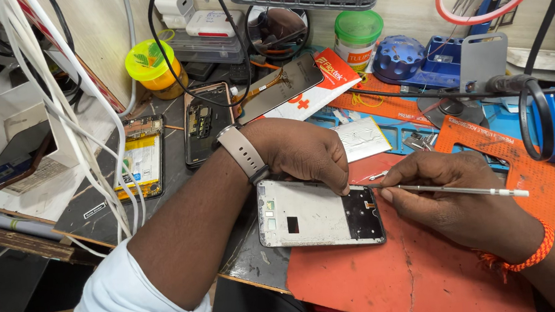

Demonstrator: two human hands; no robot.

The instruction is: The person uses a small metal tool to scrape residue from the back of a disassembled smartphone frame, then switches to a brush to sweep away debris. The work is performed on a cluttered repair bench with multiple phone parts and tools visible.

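Opened phone frame lies flat at centre of frame, half on the orange work mat, half on the dark bench surface to its left. White inner plate facing up, dark section at its right end.

Left hand comes in from lower left, curled over the frame's upper edge, fingertips pressed down on it near the top right corner (holding it flat, not pinching). Beige watch strap on that wrist.

Right hand enters from lower right, fingers pinched together around a thin metal tool with a white end; tool lies roughly level, inner tip at the frame's dark right end, just beside the left fingertips. Orange thread bracelet on that wrist.

Upper left of centre: two more opened phones side by side on the bench, one with a yellow-labelled battery. White cables hang down the left side. Green-lidded jar at upper centre, blue tool tray to its right.
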